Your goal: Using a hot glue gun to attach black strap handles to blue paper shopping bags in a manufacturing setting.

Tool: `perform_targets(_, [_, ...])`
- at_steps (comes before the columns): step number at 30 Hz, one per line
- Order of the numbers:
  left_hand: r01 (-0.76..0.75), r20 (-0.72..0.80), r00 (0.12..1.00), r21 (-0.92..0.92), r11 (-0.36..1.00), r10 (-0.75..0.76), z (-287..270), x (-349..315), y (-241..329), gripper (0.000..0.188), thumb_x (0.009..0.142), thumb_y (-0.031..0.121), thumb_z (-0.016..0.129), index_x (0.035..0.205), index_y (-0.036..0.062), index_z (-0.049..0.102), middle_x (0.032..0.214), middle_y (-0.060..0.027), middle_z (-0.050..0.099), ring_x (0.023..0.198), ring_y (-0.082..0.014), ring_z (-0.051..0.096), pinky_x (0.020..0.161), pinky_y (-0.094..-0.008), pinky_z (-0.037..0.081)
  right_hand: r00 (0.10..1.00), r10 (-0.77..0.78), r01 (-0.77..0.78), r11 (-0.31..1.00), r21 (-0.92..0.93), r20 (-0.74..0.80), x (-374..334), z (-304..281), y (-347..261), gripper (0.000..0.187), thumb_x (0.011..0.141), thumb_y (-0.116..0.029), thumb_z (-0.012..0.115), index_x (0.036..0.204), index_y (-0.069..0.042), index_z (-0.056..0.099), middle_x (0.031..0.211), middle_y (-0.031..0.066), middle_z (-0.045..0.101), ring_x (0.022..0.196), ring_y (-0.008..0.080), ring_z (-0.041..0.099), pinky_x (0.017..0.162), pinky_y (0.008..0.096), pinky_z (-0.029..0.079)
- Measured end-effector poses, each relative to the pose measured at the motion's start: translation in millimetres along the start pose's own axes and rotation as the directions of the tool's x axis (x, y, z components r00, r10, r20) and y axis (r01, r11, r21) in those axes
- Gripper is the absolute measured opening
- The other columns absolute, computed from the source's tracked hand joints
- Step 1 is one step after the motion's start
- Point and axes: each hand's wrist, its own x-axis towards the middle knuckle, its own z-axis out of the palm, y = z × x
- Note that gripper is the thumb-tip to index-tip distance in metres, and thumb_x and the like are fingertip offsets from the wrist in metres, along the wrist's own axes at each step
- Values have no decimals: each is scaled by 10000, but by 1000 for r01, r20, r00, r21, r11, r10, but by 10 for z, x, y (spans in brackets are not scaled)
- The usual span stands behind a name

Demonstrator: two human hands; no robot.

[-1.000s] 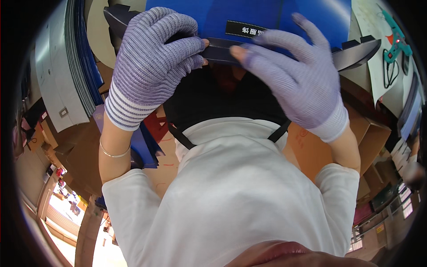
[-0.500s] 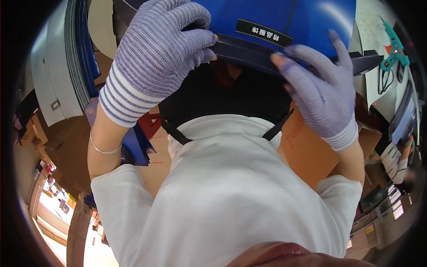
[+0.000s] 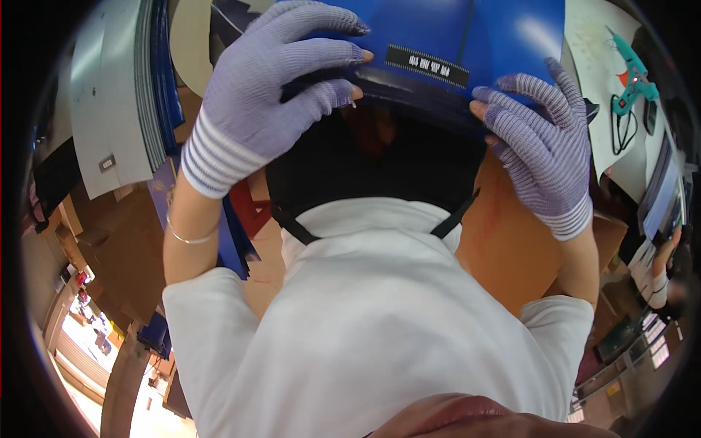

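Blue panel [image 3: 511, 36] before us, dark edge [image 3: 420, 92] nearest.
Our left hand [image 3: 264, 89], fingers parted, is at that edge; our right hand [image 3: 544, 150] meets it, likely for steadying; we cannot tell whether it grips.

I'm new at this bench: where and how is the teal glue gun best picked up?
Probably by its handle, from the near side with the right hand: the glue gun lies with handle and cord toward the person, its narrow nozzle pointing away.
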Motion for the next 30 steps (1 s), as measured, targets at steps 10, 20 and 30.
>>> perform_targets(10, [73,-241,944,-517,853,-227,221,-106,223,316,886,305,687,1076,58,735,1248,-190,636,1184,-366,591,1033,-487,434,903,181,-74,959,274,-389,524,77,-405,304,721,-98,806,1008,-66,713,954,39,722,916,257,626,822,345,513])
perform_targets(20, [-43,-157,987,-469,882,-35,173,-208,302,263,836,161,720,1061,24,729,1213,-220,641,1181,-371,579,1019,-488,438,927,82,37,951,307,-365,312,47,-388,249,601,36,761,823,-8,659,760,98,624,779,289,605,736,392,484])
perform_targets(30, [-49,-15,998,383,923,60,141,-252,74,344,641,110,798,977,116,726,998,-71,664,974,-279,609,860,-411,501,978,129,-145,986,-88,-161,-205,238,-226,341,664,-196,780,994,-127,729,944,29,668,887,259,608,783,416,485])
